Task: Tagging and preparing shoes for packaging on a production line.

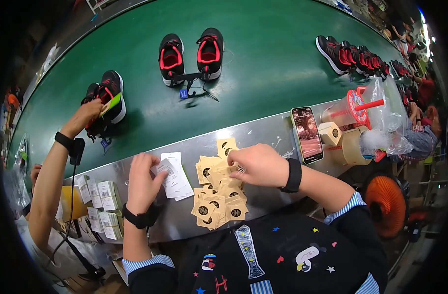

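Note:
My left hand (144, 177) is closed, thumb and fingers pinching a small white printed tag (166, 167) by its edge. Below that tag, more white tags (179, 185) lie fanned out on the metal ledge. My right hand (261, 165) is curled over a heap of square tan cards (215, 201) with dark round prints. Its fingertips press together at the heap's upper right; what they grip is mostly hidden. A pair of black and red sneakers (210, 53) stands beyond on the green belt, joined by a black hanger (188, 77) with a blue size tag (184, 93).
On the left, a co-worker's hand (90, 111) holds a bright green piece at another sneaker pair (111, 88). Banded label stacks (107, 195) sit on the ledge. To the right are a phone (307, 133), a plastic cup (339, 111), a tape roll (352, 147) and an orange fan (385, 206).

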The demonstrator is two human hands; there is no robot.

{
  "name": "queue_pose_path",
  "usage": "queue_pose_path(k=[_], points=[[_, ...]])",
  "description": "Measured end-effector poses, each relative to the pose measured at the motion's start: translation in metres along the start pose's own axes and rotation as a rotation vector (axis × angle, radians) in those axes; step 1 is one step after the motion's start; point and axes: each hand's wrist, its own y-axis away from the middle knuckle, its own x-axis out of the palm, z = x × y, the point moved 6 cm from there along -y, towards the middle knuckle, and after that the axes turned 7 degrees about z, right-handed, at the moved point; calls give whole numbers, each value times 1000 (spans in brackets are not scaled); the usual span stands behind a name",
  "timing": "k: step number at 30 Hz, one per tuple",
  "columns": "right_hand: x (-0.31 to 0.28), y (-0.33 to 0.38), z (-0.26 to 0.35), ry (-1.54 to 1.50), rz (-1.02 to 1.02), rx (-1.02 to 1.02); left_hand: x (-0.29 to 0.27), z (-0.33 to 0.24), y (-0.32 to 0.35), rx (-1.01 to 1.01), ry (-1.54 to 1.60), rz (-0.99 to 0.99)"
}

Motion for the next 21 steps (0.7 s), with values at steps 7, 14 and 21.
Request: queue_pose_path(k=[7, 14, 21], points=[[22, -26, 10, 127, 19, -69, -15, -3, 11, -68, 416, -98], [25, -28, -8, 87, 136, 46, -5, -16, 18, -63, 599, -77], [18, -30, -16, -54, 160, -18, 21, -44, -8, 29, 671, 98]])
